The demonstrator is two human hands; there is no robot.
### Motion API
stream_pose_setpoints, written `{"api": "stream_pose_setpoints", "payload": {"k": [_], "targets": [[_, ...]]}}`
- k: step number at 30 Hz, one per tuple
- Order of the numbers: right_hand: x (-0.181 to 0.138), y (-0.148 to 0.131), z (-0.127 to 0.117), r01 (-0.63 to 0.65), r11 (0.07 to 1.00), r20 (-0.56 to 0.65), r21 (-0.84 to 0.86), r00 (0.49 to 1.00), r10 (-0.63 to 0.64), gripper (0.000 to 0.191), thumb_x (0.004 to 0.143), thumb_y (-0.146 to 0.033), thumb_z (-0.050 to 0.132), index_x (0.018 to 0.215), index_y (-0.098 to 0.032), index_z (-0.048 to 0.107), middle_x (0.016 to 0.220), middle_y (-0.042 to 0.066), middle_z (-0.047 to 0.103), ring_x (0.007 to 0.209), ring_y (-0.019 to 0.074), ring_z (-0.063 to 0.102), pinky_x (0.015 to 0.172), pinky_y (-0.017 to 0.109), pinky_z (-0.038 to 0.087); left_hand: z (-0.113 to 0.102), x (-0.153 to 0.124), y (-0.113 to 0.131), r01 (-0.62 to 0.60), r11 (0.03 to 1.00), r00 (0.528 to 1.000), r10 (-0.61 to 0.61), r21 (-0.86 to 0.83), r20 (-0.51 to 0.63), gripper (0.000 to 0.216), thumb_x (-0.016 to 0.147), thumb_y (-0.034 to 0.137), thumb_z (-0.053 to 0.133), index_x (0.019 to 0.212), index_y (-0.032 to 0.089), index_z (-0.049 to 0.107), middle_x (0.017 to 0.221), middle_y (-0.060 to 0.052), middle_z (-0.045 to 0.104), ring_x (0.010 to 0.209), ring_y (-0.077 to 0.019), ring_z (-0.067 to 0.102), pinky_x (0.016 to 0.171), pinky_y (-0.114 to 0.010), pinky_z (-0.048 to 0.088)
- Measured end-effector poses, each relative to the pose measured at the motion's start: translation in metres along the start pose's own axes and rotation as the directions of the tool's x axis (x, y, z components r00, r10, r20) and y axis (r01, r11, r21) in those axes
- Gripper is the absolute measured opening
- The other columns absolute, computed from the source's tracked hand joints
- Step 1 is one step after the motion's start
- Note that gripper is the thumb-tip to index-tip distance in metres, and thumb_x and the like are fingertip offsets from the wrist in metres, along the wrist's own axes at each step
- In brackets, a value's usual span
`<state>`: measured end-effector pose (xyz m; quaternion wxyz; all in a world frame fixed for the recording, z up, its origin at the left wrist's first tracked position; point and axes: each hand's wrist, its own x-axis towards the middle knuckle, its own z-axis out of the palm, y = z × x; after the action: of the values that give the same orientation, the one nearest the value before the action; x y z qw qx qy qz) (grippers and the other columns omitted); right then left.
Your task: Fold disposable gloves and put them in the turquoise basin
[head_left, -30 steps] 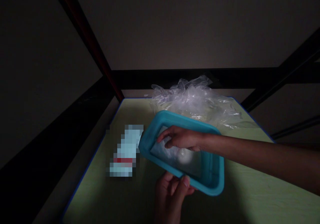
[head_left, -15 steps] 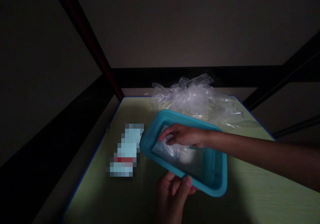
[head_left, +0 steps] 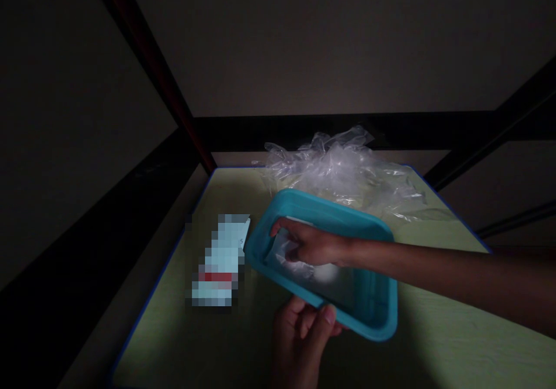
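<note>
A teal plastic tray is tilted slightly over the table, its near rim gripped between the thumb and fingers of my left hand. Inside it lies a clear plastic bag, crinkled and shiny at the left. Something pale and round shows in the tray's middle, too dim to name. My right hand reaches into the tray from the right, over the bag. Its index finger and thumb are apart, with the index near the left inner wall; the other fingers are partly hidden.
Crumpled clear plastic is heaped along the far edge of the pale green table. To the tray's left lies a light blue item with a red band, blurred by large pixels. Dark walls stand behind and to the left.
My right hand has dipped slightly lower and its index finger has shifted toward the tray's left wall. My left hand keeps its hold on the rim.
</note>
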<state>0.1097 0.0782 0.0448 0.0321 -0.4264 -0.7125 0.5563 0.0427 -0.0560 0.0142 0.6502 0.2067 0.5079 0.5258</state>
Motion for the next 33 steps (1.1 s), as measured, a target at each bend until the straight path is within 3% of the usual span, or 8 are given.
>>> {"api": "stream_pose_setpoints", "payload": {"k": [8,19,27,33], "targets": [[0.0,0.001,0.003,0.05,0.984,-0.135,-0.173,0.988,-0.074,0.05,0.065,0.001,0.054,0.11,-0.017,0.046,0.092,0.003,0.054,0.08,0.0161,0.054,0.067,0.025,0.043,0.001,0.0,-0.001,0.001,1.0,1.0,-0.002,-0.011,-0.018,0.042,0.058,0.045,0.079,0.083,0.012,0.069,0.068,-0.006,0.068,0.063,-0.0169,0.064,0.061,-0.025,0.053],[0.006,-0.002,0.003,-0.071,0.986,-0.275,-0.15,0.961,0.027,0.045,0.069,-0.004,0.055,0.111,-0.017,0.045,0.081,0.003,0.058,0.074,0.0188,0.056,0.06,0.027,0.043,0.001,0.0,0.003,0.001,1.0,1.0,-0.002,0.022,0.017,0.042,0.059,0.047,0.078,0.082,0.013,0.069,0.067,-0.006,0.068,0.065,-0.0172,0.065,0.062,-0.025,0.053],[0.01,0.002,0.006,-0.043,0.975,-0.288,-0.217,0.958,-0.022,0.042,0.066,-0.004,0.057,0.104,-0.02,0.047,0.089,0.006,0.06,0.079,0.0202,0.056,0.065,0.028,0.042,0.001,-0.001,0.001,-0.005,1.0,1.0,0.005,0.015,-0.005,0.041,0.059,0.045,0.078,0.084,0.013,0.069,0.074,-0.009,0.071,0.069,-0.0195,0.066,0.064,-0.027,0.053],[0.008,0.005,0.007,-0.006,0.955,-0.264,-0.298,0.961,-0.076,0.043,0.066,-0.002,0.056,0.105,-0.018,0.047,0.078,0.003,0.058,0.069,0.0173,0.053,0.058,0.026,0.037,0.003,-0.001,0.001,-0.007,1.0,1.0,0.007,-0.003,-0.02,0.042,0.058,0.045,0.078,0.083,0.012,0.069,0.072,-0.009,0.071,0.068,-0.0197,0.066,0.064,-0.028,0.053]]}}
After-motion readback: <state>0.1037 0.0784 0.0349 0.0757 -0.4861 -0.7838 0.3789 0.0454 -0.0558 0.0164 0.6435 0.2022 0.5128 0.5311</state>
